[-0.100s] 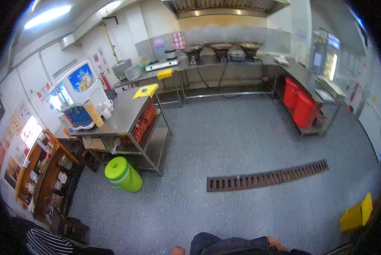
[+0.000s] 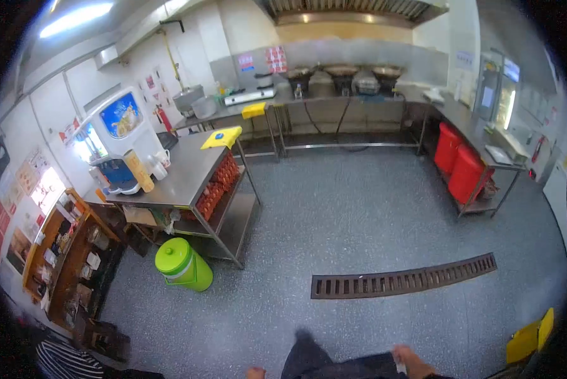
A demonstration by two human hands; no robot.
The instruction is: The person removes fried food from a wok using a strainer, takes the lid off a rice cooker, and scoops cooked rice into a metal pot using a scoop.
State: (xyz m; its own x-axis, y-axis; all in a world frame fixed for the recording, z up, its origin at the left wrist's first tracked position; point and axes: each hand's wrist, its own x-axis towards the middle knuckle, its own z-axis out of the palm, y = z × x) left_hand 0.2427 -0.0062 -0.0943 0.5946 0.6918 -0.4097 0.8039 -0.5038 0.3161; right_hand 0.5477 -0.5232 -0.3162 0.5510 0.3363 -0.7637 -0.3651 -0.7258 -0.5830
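Flanking dark clothing [image 2: 340, 368], the left hand [image 2: 255, 373] sits at six o'clock, the right hand [image 2: 411, 361] at five; both seem partly cropped, and I can't tell either grip.

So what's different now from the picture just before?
The view shifted slightly, so the floor drain sits lower. More of the right hand shows, and a dark-clothed leg reaches further forward. The green bucket and red bins stayed put.

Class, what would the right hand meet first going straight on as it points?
The way looks free: the right hand seems to point forward over the floor. The drain grate crosses that line in the picture, but apparently lower down; depth is unclear.
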